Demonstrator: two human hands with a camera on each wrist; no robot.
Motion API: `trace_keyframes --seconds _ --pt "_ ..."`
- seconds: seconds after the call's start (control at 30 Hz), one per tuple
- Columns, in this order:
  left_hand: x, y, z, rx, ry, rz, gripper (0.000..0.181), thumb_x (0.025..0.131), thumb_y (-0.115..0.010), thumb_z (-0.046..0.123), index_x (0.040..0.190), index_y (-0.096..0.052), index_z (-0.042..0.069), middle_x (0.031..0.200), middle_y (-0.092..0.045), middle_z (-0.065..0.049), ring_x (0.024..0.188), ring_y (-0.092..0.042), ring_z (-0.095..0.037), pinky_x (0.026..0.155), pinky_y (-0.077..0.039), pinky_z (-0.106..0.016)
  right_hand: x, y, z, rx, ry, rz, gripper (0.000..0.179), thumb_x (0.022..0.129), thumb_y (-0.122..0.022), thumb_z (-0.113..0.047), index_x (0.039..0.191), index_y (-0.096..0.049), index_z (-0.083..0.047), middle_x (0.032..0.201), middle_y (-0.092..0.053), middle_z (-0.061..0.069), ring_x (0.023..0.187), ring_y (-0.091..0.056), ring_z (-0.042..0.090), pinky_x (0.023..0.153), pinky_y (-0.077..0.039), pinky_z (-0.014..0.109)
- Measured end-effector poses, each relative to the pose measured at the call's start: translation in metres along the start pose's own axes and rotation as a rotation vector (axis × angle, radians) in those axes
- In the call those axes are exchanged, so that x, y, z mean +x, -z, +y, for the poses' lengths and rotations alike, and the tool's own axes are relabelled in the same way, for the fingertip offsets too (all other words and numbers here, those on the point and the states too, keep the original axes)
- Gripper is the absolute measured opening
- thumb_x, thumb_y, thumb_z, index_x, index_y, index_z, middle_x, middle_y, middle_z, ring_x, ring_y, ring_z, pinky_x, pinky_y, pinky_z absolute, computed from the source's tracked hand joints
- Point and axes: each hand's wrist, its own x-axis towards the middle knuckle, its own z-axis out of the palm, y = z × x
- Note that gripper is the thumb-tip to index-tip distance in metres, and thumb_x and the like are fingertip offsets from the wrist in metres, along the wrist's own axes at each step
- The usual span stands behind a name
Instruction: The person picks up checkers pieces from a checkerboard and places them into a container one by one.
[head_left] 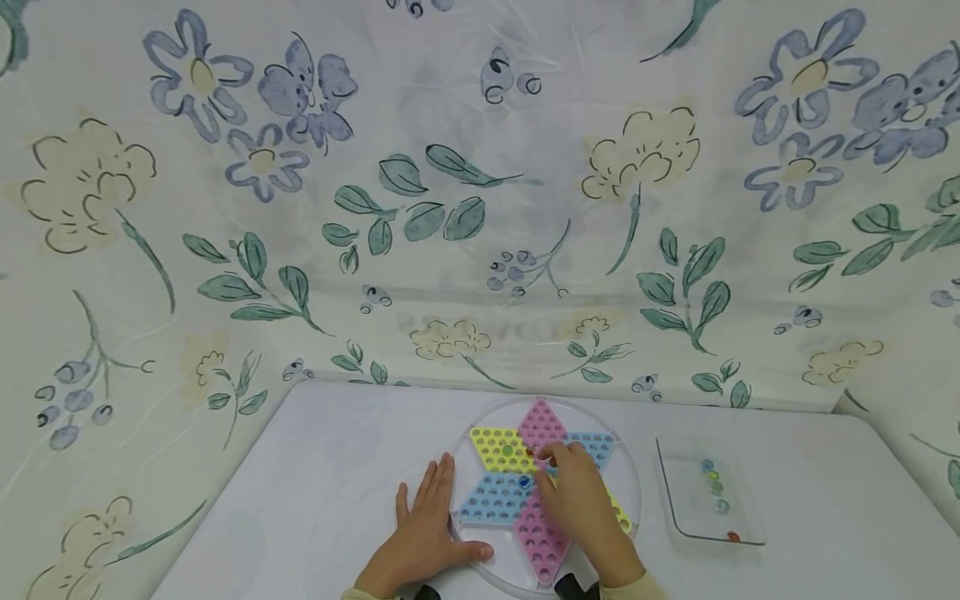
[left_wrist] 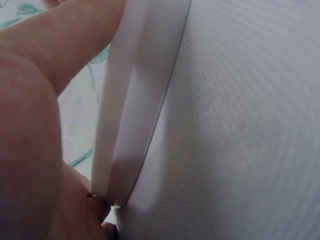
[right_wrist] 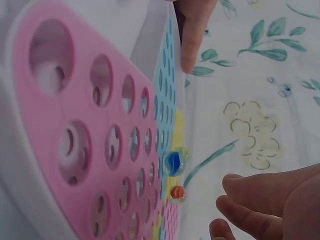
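A round Chinese checkers board (head_left: pixel 542 550) with a pink, yellow and blue star of holes lies on the table. On it sit a blue marble (right_wrist: pixel 173 163), a red marble (right_wrist: pixel 177 193) and a green marble (head_left: pixel 507 451). My left hand (head_left: pixel 423 533) rests at the board's left side, fingers straight, thumb at the rim (left_wrist: pixel 122 110). Over the board's middle is my right hand (head_left: pixel 576 492), its fingertips near the red marble. In the right wrist view its thumb and bent fingers stand off from the marbles, with nothing visible between them.
To the right of the board stands a clear plastic tray (head_left: pixel 678 500). Several marbles (head_left: pixel 717 489) lie in it, with a red one (head_left: pixel 733 537) at its near edge. A flowered cloth (head_left: pixel 525 208) hangs behind the white table (head_left: pixel 322 450).
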Motion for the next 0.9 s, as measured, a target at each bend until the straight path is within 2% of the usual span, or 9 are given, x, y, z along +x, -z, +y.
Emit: trace_keyframes --seconds 0.23,0.5,0.77,0.9 --pt "-0.001 0.000 0.000 0.001 -0.005 0.008 0.135 0.067 -0.084 0.062 0.158 -0.012 -0.007 0.165 -0.012 -0.024 0.152 -0.006 -0.043 0.112 0.009 -0.071 0.000 -0.007 -0.005 0.005 -0.025 -0.042 0.017 0.092 -0.071 -0.013 0.107 -0.068 -0.006 0.099 -0.058 0.007 0.091 -0.057 0.020 0.079 -0.053 0.041" --pt "-0.003 0.001 0.002 -0.002 -0.011 0.011 0.134 0.068 -0.084 0.062 0.157 -0.013 -0.008 0.165 -0.012 -0.025 0.152 -0.006 -0.044 0.111 0.009 -0.072 0.002 -0.012 -0.006 -0.002 0.001 -0.061 0.017 0.090 -0.071 -0.013 0.105 -0.069 -0.005 0.095 -0.057 0.006 0.088 -0.055 0.019 0.075 -0.052 0.040" --pt "-0.001 0.001 0.000 0.004 -0.016 0.013 0.134 0.068 -0.083 0.063 0.157 -0.013 -0.008 0.165 -0.012 -0.024 0.152 -0.006 -0.044 0.111 0.008 -0.072 0.004 -0.019 -0.005 -0.007 -0.034 -0.095 0.018 0.089 -0.074 -0.013 0.105 -0.068 -0.006 0.097 -0.057 0.005 0.088 -0.056 0.018 0.077 -0.053 0.040" --pt "-0.001 0.000 -0.001 0.005 -0.023 0.016 0.135 0.067 -0.083 0.064 0.157 -0.012 -0.008 0.165 -0.012 -0.024 0.152 -0.006 -0.044 0.111 0.009 -0.072 0.004 -0.019 -0.005 -0.007 -0.019 -0.120 0.019 0.089 -0.075 -0.012 0.105 -0.068 -0.005 0.096 -0.057 0.005 0.086 -0.057 0.017 0.074 -0.052 0.037"
